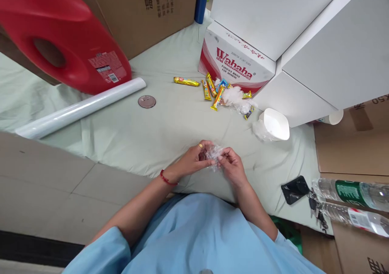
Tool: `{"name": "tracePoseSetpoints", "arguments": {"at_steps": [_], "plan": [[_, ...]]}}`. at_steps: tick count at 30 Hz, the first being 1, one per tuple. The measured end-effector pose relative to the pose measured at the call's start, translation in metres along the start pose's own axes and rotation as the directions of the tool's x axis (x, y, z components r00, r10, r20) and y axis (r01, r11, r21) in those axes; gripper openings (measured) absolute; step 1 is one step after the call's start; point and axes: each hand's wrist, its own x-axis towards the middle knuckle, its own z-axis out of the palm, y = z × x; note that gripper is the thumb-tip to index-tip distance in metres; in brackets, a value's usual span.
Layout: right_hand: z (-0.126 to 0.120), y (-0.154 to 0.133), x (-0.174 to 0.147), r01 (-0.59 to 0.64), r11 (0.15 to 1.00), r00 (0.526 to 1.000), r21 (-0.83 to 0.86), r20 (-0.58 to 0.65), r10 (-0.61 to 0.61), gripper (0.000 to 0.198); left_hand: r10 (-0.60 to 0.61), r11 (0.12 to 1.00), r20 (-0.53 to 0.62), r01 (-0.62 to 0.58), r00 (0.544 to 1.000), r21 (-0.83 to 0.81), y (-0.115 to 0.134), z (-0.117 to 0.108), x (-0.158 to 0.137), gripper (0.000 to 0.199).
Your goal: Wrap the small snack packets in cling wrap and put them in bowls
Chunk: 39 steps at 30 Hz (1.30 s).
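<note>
Crumpled clear plastic [214,154] is between the two hands, on the near side of the Wahaha carton [235,59] and well apart from it. Thin film like this probably clings and bunches, so a light fingertip grip seems best: one hand steadies the bundle while the other works a single edge, without hard tugs that might tear it. Keeping it low over the pale green cloth [170,124] should help if it slips. Whether anything sits inside the plastic, I cannot tell.

The left hand [197,159] is half curled about the bundle's left side, its thumb stretched along the near edge and its fingers bent at the far edge. The right hand [232,166] is closed more tightly, thumb and fingertips seeming to pinch the right edge. Both forearms angle inward toward the carton, the left one reaching farther across, with the wrists fairly straight. Yellow-wrapped sticks [218,99] lie at the carton's foot, beyond the fingers.
</note>
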Motion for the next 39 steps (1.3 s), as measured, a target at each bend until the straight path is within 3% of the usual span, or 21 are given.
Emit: {"name": "tracePoseSetpoints", "arguments": {"at_steps": [2, 4, 6, 8, 9, 11, 14, 16, 19, 24, 27, 30, 32, 34, 36, 38, 39], "plan": [[-0.005, -0.005, 0.004, 0.076, 0.975, 0.996, -0.208, 0.058, -0.065, 0.027, -0.020, 0.998, -0.009, 0.020, 1.000, 0.051, -0.005, 0.000, 0.001, 0.038], [-0.024, -0.014, 0.011, 0.161, 0.860, 0.972, -0.484, -0.071, -0.222, 0.025, -0.050, 0.998, -0.036, 0.051, 0.998, 0.027, -0.011, 0.000, 0.002, 0.034], [-0.056, -0.024, 0.020, 0.110, 0.677, 0.861, -0.728, -0.270, -0.431, 0.028, -0.069, 0.998, -0.063, 0.069, 0.996, 0.001, -0.016, -0.001, 0.004, 0.037], [-0.092, -0.031, 0.029, -0.042, 0.517, 0.764, -0.855, -0.361, -0.535, 0.037, -0.052, 0.998, -0.066, 0.053, 0.996, 0.020, -0.018, -0.002, 0.004, 0.038], [-0.108, -0.032, 0.034, -0.125, 0.445, 0.758, -0.887, -0.375, -0.533, 0.044, -0.035, 0.999, -0.063, 0.037, 0.997, 0.035, -0.018, -0.002, 0.005, 0.039], [-0.133, -0.029, 0.041, -0.264, 0.313, 0.812, -0.912, -0.386, -0.438, 0.055, -0.003, 0.999, -0.068, 0.006, 0.998, 0.045, -0.016, -0.002, 0.004, 0.038], [-0.146, -0.015, 0.044, -0.351, 0.196, 0.893, -0.916, -0.390, -0.224, 0.046, 0.012, 1.000, -0.115, -0.013, 0.993, -0.007, -0.011, 0.000, 0.004, 0.033], [-0.144, -0.003, 0.039, -0.317, 0.219, 0.917, -0.923, -0.357, -0.176, 0.038, -0.022, 0.996, -0.161, 0.009, 0.987, -0.083, -0.006, 0.001, 0.005, 0.029], [-0.134, 0.013, 0.023, -0.199, 0.356, 0.922, -0.913, -0.297, -0.248, 0.034, -0.079, 0.986, -0.194, 0.048, 0.978, -0.161, 0.006, 0.003, 0.009, 0.027], [-0.124, 0.024, -0.021, -0.024, 0.561, 0.900, -0.827, -0.263, -0.349, 0.027, -0.062, 0.996, -0.162, 0.050, 0.985, -0.078, 0.042, 0.004, 0.038, 0.026], [-0.120, 0.030, -0.045, 0.024, 0.606, 0.895, -0.795, -0.253, -0.368, 0.023, 0.025, 0.998, -0.196, -0.036, 0.980, -0.055, 0.074, 0.013, 0.089, 0.018], [-0.114, 0.038, -0.057, 0.058, 0.593, 0.876, -0.803, -0.244, -0.417, 0.023, 0.137, 0.983, -0.198, -0.158, 0.971, -0.093, 0.104, 0.033, 0.164, 0.017], [-0.111, 0.042, -0.058, 0.071, 0.579, 0.868, -0.813, -0.236, -0.438, 0.023, 0.089, 0.979, -0.194, -0.122, 0.977, -0.165, 0.116, 0.045, 0.210, 0.043], [-0.109, 0.044, -0.058, 0.078, 0.582, 0.864, -0.809, -0.237, -0.445, 0.022, 0.014, 0.982, -0.238, -0.057, 0.971, -0.177, 0.117, 0.051, 0.236, 0.065], [-0.109, 0.044, -0.058, 0.077, 0.612, 0.853, -0.787, -0.265, -0.449, 0.021, 0.036, 0.988, -0.317, -0.082, 0.948, -0.133, 0.103, 0.050, 0.232, 0.067], [-0.110, 0.044, -0.061, 0.065, 0.670, 0.841, -0.740, -0.321, -0.435, 0.019, 0.114, 0.990, -0.362, -0.138, 0.925, -0.041, 0.077, 0.045, 0.200, 0.050], [-0.111, 0.044, -0.062, 0.059, 0.711, 0.836, -0.701, -0.355, -0.418, 0.018, 0.111, 0.994, -0.325, -0.113, 0.939, 0.014, 0.062, 0.042, 0.176, 0.037]]}}
